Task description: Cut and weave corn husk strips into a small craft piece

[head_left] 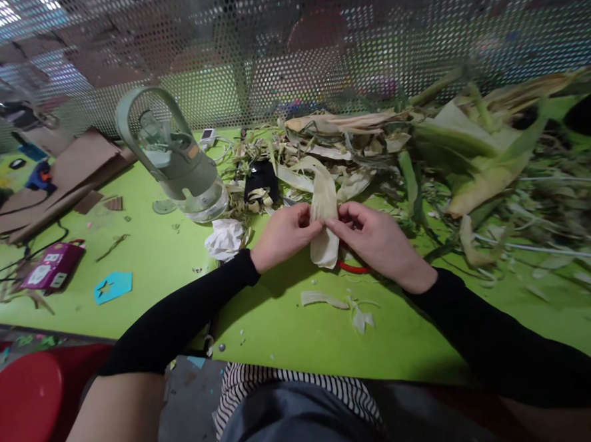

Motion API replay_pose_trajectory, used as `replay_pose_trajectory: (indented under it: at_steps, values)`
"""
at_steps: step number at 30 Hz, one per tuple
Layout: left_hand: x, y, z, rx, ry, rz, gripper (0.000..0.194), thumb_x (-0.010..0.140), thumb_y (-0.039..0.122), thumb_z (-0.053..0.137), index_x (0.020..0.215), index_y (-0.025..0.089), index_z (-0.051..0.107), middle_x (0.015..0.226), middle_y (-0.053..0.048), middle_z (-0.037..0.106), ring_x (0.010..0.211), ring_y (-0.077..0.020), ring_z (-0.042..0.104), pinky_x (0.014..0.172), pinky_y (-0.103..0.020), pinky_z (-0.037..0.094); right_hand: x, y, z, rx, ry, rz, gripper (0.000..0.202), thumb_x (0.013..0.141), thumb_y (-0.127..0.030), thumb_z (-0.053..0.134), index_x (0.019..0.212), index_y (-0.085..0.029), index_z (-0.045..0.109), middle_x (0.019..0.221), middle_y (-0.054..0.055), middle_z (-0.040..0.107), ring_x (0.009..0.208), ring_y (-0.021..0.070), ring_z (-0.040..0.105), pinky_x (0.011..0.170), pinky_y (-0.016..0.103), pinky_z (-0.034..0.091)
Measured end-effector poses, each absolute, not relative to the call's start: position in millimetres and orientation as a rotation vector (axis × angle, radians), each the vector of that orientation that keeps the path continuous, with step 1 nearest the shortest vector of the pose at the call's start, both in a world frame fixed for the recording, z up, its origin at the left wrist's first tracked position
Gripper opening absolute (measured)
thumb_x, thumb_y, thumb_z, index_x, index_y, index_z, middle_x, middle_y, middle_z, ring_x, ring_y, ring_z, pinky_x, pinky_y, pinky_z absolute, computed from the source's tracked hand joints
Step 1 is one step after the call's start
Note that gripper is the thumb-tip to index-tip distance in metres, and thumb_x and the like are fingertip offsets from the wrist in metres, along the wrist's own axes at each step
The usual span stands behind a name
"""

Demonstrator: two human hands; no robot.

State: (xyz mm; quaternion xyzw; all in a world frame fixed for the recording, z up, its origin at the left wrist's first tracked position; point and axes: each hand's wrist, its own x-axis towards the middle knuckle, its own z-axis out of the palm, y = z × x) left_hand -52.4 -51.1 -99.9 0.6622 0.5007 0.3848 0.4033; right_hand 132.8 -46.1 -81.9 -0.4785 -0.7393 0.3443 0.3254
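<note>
A pale strip of corn husk (323,202) stands between my two hands over the green table. On its left edge my left hand (287,233) is closed, thumb and fingers pinching the husk. My right hand (374,237) pinches the same husk from the right, its thumb lying across the front. Below the right hand a red curved piece (352,267) shows, partly hidden; I cannot tell what it belongs to. Small husk scraps (323,300) lie on the table in front of my hands.
A pile of dried husks (350,134) spreads behind and rightward, with larger green husks (476,150). At left stand a clear bottle with a handle (187,167), crumpled tissue (225,238), a purple box (54,266) and cardboard (72,178). A perforated metal screen (245,57) borders the back.
</note>
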Motion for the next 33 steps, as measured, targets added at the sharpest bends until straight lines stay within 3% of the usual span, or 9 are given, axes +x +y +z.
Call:
replay_pose_trajectory:
  at_steps: [9, 13, 16, 23, 29, 33]
  values:
    - [-49, -53, -86, 1.890, 1.488, 0.859, 0.031, 0.087, 0.026, 0.068, 0.066, 0.020, 0.047, 0.063, 0.003, 0.050, 0.059, -0.0112, 0.037, 0.062, -0.028, 0.030, 130, -49, -80, -1.266, -2.019, 0.830, 0.044, 0.093, -0.066, 0.059, 0.080, -0.024, 0.057, 0.067, 0.001, 0.061, 0.056, 0.0159, 0.050, 0.055, 0.031, 0.038]
    - [-48, -54, -83, 1.901, 1.447, 0.820, 0.019, 0.088, 0.024, 0.062, 0.072, 0.018, 0.054, 0.069, 0.002, 0.055, 0.063, -0.0112, 0.041, 0.062, -0.026, 0.029, 132, -44, -84, -1.237, -2.071, 0.821, 0.039, 0.095, -0.059, 0.057, 0.081, -0.023, 0.056, 0.070, 0.001, 0.061, 0.057, 0.0161, 0.050, 0.056, 0.032, 0.038]
    - [-48, -54, -84, 1.928, 1.491, 0.841, 0.020, 0.088, 0.025, 0.063, 0.071, 0.017, 0.054, 0.066, 0.002, 0.053, 0.062, -0.0106, 0.039, 0.061, -0.026, 0.029, 135, -39, -89, -1.213, -2.077, 0.845, 0.034, 0.095, -0.054, 0.057, 0.084, -0.022, 0.057, 0.076, 0.003, 0.064, 0.063, 0.0182, 0.054, 0.059, 0.033, 0.040]
    - [-51, -48, -97, 1.720, 1.261, 0.939, 0.008, 0.087, 0.018, 0.061, 0.086, 0.014, 0.067, 0.080, -0.002, 0.070, 0.074, -0.0129, 0.058, 0.071, -0.024, 0.047, 139, -32, -98, -1.127, -2.004, 1.036, 0.034, 0.092, -0.056, 0.062, 0.087, -0.023, 0.058, 0.085, 0.005, 0.067, 0.075, 0.0228, 0.061, 0.068, 0.037, 0.047]
    - [-51, -49, -97, 1.622, 1.186, 0.945, 0.008, 0.086, 0.016, 0.062, 0.088, 0.013, 0.069, 0.082, -0.002, 0.072, 0.079, -0.0137, 0.063, 0.077, -0.026, 0.051, 137, -32, -93, -1.071, -1.891, 1.218, 0.035, 0.087, -0.057, 0.072, 0.087, -0.024, 0.064, 0.085, 0.003, 0.067, 0.077, 0.0209, 0.062, 0.072, 0.036, 0.051]
    - [-51, -46, -100, 1.552, 1.149, 0.944, 0.007, 0.086, 0.016, 0.062, 0.090, 0.013, 0.067, 0.083, -0.002, 0.071, 0.075, -0.0118, 0.061, 0.073, -0.024, 0.048, 139, -39, -87, -1.012, -1.725, 1.416, 0.033, 0.083, -0.054, 0.079, 0.092, -0.024, 0.069, 0.083, 0.001, 0.068, 0.071, 0.0168, 0.061, 0.063, 0.031, 0.052]
